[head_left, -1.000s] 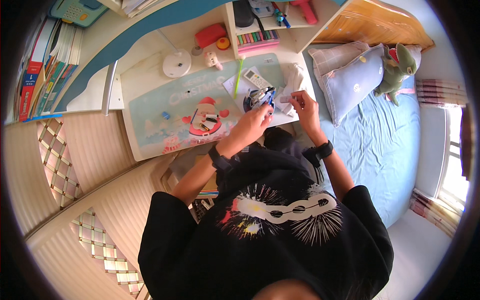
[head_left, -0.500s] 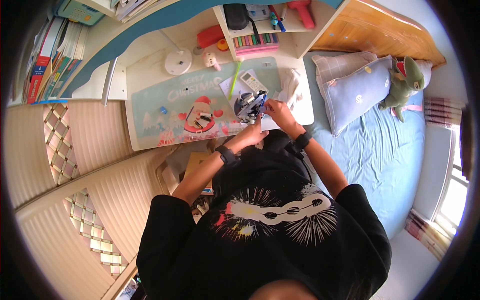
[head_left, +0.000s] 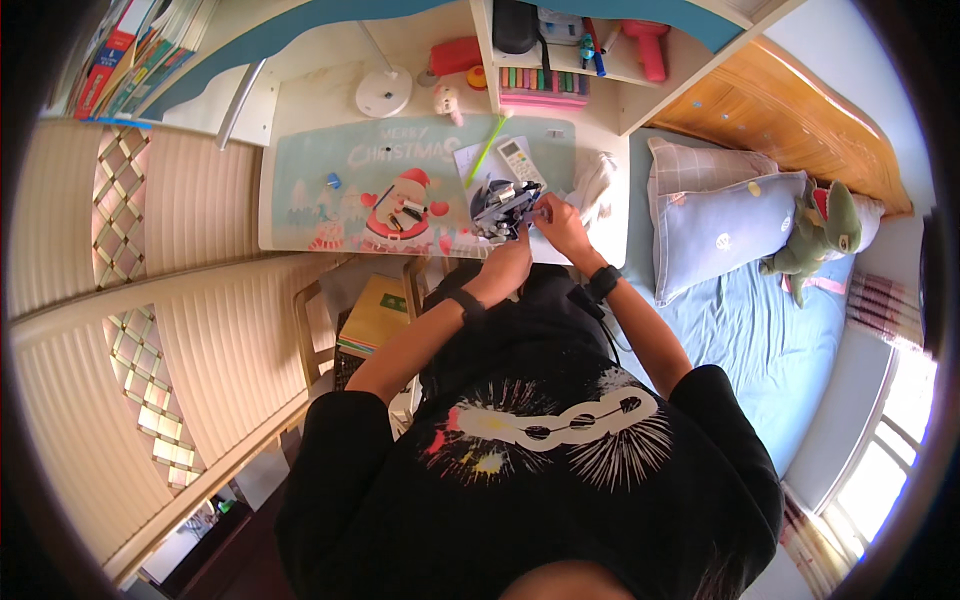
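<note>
Above the near edge of the desk I hold a dark blue, grey and white toy model with many small parts; its exact kind cannot be made out. My left hand is closed round its underside. At the model's right side, my right hand has its fingers pinched on a small bluish piece that touches the model. Just beyond lie a white remote control and a long bright-green stick on a sheet of paper. A crumpled white cloth lies right of my right hand.
A printed mat covers the desk, with small dark pieces and a blue item on it. A white lamp base and shelves stand behind. To the right is a bed with a pillow and a plush dinosaur.
The whole view has turned and shifted slightly. Both hands stay at the toy model, the right one still pinching at its right side; the model looks slightly turned.
</note>
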